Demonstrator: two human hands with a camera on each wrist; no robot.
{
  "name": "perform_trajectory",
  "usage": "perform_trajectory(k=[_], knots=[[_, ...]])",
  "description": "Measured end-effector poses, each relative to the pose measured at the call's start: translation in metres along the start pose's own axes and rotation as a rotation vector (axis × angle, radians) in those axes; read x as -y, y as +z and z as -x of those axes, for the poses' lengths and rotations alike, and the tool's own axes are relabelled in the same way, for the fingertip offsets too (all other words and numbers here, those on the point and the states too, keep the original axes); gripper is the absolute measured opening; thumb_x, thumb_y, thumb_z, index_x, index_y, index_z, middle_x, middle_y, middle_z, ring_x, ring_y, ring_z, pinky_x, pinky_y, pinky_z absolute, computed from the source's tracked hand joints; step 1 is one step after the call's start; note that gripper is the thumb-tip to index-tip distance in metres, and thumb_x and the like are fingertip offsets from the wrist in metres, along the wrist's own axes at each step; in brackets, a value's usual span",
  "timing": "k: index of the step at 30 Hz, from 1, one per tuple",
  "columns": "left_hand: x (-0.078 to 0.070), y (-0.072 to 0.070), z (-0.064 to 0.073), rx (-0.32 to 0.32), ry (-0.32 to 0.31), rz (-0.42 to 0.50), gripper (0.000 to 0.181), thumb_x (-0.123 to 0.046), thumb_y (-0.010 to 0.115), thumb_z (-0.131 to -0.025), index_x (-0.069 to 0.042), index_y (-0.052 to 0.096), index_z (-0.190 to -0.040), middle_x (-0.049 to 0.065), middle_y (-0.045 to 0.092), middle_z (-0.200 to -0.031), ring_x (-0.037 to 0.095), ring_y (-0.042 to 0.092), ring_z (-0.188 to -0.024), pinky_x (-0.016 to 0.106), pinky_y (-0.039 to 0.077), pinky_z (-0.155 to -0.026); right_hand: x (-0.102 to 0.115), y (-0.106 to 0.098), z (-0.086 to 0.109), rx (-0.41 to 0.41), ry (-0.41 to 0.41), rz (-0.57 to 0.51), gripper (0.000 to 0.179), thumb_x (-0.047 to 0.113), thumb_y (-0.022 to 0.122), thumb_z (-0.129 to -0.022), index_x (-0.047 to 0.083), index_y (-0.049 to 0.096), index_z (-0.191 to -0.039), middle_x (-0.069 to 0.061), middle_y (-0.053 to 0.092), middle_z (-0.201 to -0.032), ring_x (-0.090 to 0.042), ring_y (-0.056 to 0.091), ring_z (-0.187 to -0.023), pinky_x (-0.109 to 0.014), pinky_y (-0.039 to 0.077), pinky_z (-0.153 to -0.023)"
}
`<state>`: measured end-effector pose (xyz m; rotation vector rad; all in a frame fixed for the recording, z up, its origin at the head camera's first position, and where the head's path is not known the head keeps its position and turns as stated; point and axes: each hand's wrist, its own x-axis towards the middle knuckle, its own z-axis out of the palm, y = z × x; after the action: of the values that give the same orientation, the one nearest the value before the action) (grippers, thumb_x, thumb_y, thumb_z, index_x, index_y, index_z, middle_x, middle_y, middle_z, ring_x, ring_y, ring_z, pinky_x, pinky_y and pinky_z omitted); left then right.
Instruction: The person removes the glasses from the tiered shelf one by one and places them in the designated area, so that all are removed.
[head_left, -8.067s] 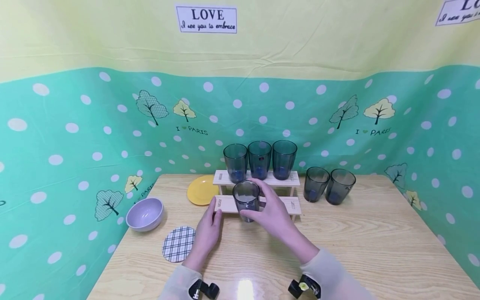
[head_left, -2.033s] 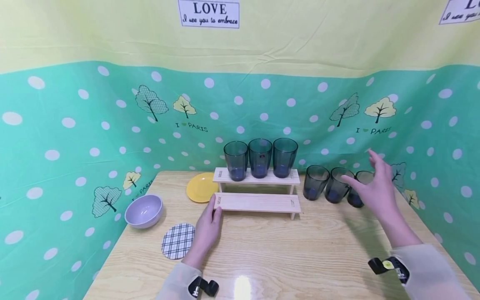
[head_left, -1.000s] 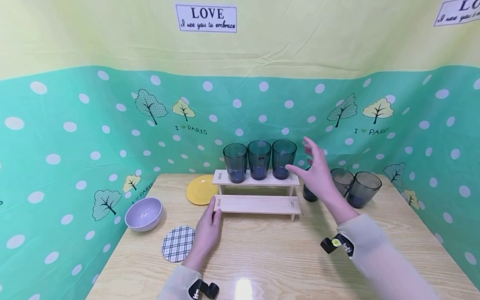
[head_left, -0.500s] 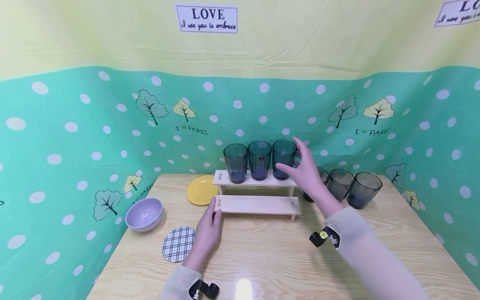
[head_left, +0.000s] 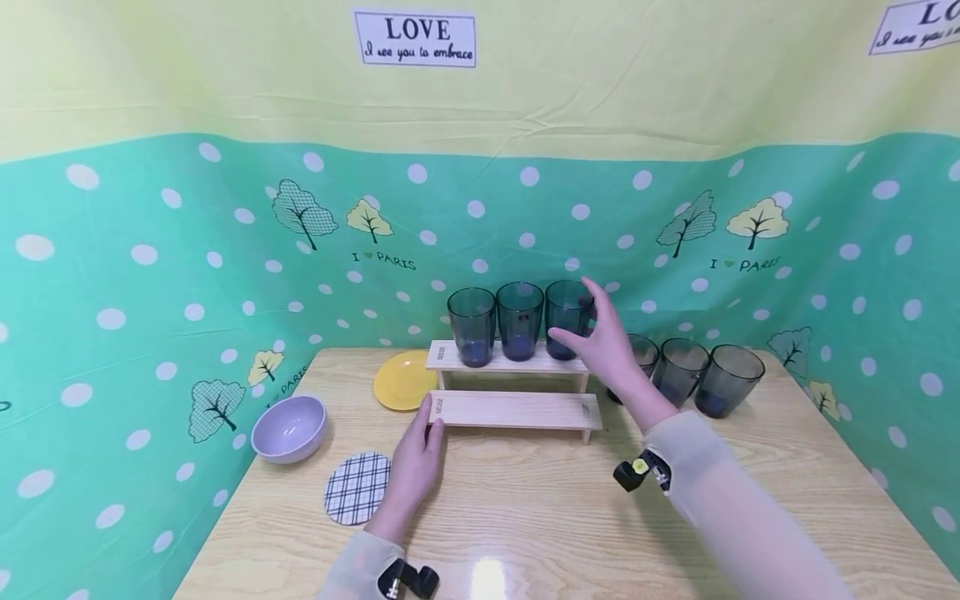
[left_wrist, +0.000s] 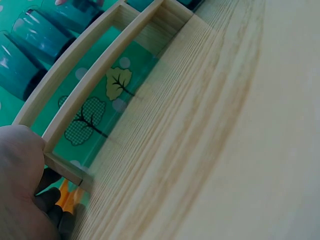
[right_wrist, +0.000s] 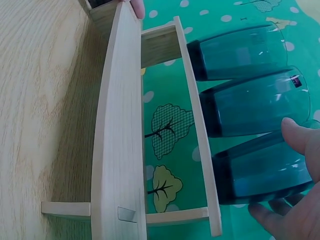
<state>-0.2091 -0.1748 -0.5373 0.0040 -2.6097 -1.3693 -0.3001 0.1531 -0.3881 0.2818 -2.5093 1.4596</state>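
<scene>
In the head view, a two-tier wooden rack (head_left: 517,408) stands mid-table, its lower tier bare. My left hand (head_left: 414,467) holds the lower tier's left end; in the left wrist view its fingers curl by the end leg. Three dark tinted glasses stand upright on the upper tier: a left glass (head_left: 472,329), a middle glass (head_left: 519,325) and a right glass (head_left: 564,321). Thumb in front and fingers behind, my right hand (head_left: 609,346) grips the right glass. The right wrist view shows the thumb on that glass (right_wrist: 260,172) and fingertips along its far side.
Three more tinted glasses stand on the table at the right, one (head_left: 639,354) partly behind the right wrist, then a second (head_left: 681,375) and a third (head_left: 727,379). A yellow plate (head_left: 403,381), lilac bowl (head_left: 290,429) and checked coaster (head_left: 358,489) lie at left.
The glass earlier held over the lower tier now stands with the others on the right. My right hand has moved left from there to the upper tier's right glass. My left hand has stayed.
</scene>
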Motion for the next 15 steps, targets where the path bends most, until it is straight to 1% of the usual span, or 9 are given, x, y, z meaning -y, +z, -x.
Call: perform_trajectory(k=[7,10,15], knots=[[0.0016,0.0012,-0.0002,-0.018,0.029,-0.011,0.06,-0.032,0.048,-0.12,-0.012,0.033,-0.175,0.015,0.039,-0.175,0.038,0.039,-0.159,0.056,0.032,-0.131,0.0,-0.0006,-0.0009,-0.001,0.014,0.001,0.098,0.031,0.082,-0.104,0.027,0.018,-0.178,-0.012,0.022,-0.181,-0.044,0.027,-0.163,-0.069,0.039,-0.124],[0.0019,0.0012,-0.0004,-0.019,0.026,-0.011,0.06,-0.032,0.049,-0.12,-0.012,0.033,-0.175,0.015,0.039,-0.175,0.037,0.038,-0.16,0.055,0.032,-0.132,-0.0002,-0.0006,-0.0012,-0.003,0.018,0.005,0.097,0.032,0.082,-0.104,0.026,0.019,-0.178,-0.012,0.023,-0.181,-0.044,0.028,-0.163,-0.07,0.038,-0.124],[0.0011,0.0008,0.0004,-0.02,0.028,-0.011,0.06,-0.032,0.049,-0.12,-0.011,0.033,-0.175,0.015,0.039,-0.175,0.038,0.039,-0.159,0.056,0.032,-0.131,-0.0003,0.0,-0.0004,-0.02,0.032,0.017,0.097,0.034,0.083,-0.103,0.027,0.021,-0.177,-0.012,0.026,-0.18,-0.046,0.034,-0.159,-0.069,0.042,-0.121]])
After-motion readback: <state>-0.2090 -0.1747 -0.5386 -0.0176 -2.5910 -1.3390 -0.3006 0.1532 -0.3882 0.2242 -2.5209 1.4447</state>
